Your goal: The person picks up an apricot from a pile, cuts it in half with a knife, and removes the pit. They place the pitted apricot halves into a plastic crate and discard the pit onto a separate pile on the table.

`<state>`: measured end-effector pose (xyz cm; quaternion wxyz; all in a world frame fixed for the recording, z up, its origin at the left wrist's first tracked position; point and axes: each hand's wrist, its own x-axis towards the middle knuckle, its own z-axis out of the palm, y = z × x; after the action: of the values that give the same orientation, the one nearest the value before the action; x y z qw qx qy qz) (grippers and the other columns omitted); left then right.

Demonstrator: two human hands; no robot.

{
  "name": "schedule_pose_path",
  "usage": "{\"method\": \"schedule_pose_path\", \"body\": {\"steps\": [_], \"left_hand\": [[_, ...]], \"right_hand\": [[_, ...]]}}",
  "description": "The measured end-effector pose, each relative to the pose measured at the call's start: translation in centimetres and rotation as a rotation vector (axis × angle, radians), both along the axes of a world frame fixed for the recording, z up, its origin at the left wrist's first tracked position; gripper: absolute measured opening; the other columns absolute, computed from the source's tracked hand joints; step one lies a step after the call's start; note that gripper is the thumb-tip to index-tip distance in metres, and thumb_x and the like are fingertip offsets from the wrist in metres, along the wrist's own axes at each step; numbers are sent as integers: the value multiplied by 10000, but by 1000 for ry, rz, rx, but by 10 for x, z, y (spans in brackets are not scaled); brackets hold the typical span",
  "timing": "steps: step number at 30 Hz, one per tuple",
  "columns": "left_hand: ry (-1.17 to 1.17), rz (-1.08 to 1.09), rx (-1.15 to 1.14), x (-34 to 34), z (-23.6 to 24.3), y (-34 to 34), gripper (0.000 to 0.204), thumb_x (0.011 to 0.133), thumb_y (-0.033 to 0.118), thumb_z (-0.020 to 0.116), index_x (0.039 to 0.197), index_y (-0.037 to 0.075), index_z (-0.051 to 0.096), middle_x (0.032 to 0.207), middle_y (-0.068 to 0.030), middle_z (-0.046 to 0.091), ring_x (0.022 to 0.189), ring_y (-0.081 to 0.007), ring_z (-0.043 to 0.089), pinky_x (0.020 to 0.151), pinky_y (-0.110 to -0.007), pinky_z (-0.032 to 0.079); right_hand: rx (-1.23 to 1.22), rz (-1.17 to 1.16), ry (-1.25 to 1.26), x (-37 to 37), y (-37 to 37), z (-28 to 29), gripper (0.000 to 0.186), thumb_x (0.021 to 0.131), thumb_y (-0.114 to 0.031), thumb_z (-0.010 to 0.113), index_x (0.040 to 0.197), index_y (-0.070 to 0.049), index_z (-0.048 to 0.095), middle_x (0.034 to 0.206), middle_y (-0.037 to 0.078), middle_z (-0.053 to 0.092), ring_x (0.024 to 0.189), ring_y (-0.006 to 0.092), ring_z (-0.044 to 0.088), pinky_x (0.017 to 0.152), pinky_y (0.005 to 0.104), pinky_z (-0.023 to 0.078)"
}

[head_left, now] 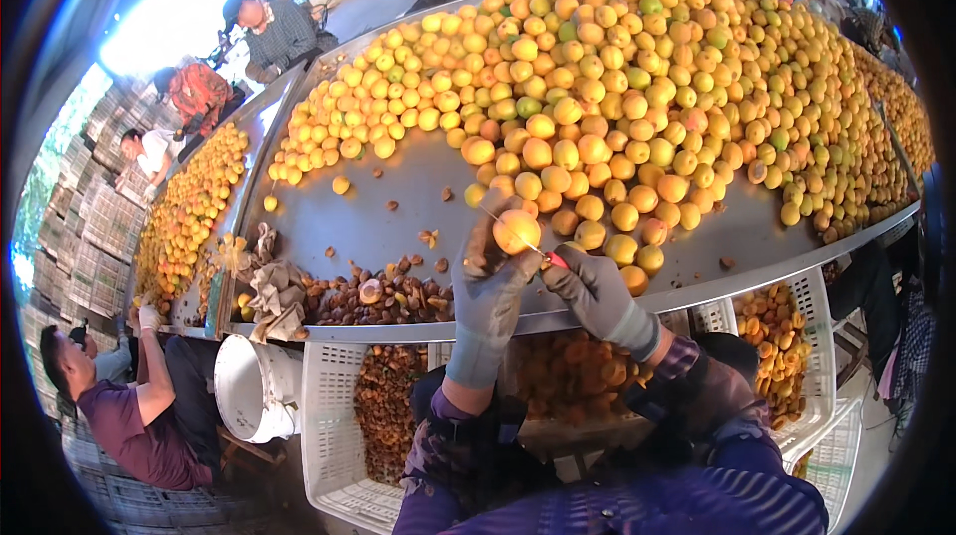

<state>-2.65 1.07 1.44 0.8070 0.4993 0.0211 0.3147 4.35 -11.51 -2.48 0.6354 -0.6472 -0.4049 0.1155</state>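
My left hand (486, 291), in a grey work glove, is closed round a yellow-orange apricot (517, 231) above the front part of the metal table (398, 176). My right hand (599, 302), gloved as well, grips a small knife (556, 258) by its red handle. The thin blade lies across the apricot; how deep it goes, I cannot tell. Just beyond both hands rises a large heap of whole apricots (637, 87). A pile of brown apricot pits (383, 298) lies left of my left hand, along the table's near edge.
Crumpled cloth (281, 298) lies at the table's near left corner. Below the edge stand a white bucket (257, 391), a white crate (334, 425) of dark pits and another crate (819, 336) holding opened apricots. A person in a purple shirt (144, 435) sits at left; others work around the tables.
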Motion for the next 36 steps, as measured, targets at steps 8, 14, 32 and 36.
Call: {"method": "schedule_pose_path", "body": {"steps": [8,14,32,36], "left_hand": [[-60,-274,-206,1,-3,12,433,916,121,632,1307,-3,495,1192,-93,593,1068,-203,589,968,-358,461],[-8,32,-38,2,8,-2,443,898,78,642,1307,-5,491,1178,-93,599,1053,-195,590,924,-325,474],[-35,20,-70,4,-5,4,560,808,-67,666,1323,-5,456,1212,-132,593,1055,-172,587,874,-288,503],[-74,66,-18,6,-1,2,523,809,-77,657,1293,-6,473,1210,-142,590,1065,-189,590,873,-294,506]], "right_hand": [[-67,-32,-41,2,-3,10,366,951,-367,579,985,-3,580,610,122,465,546,216,434,532,322,404],[-79,26,-26,3,-1,12,349,962,-371,557,888,-30,542,603,119,434,542,237,413,523,346,386],[-122,-41,-64,3,1,4,388,950,-412,559,921,-26,572,629,169,491,566,335,505,524,372,406],[-106,11,21,3,2,12,357,950,-396,566,986,-42,594,638,159,509,567,293,523,531,354,416]]}}
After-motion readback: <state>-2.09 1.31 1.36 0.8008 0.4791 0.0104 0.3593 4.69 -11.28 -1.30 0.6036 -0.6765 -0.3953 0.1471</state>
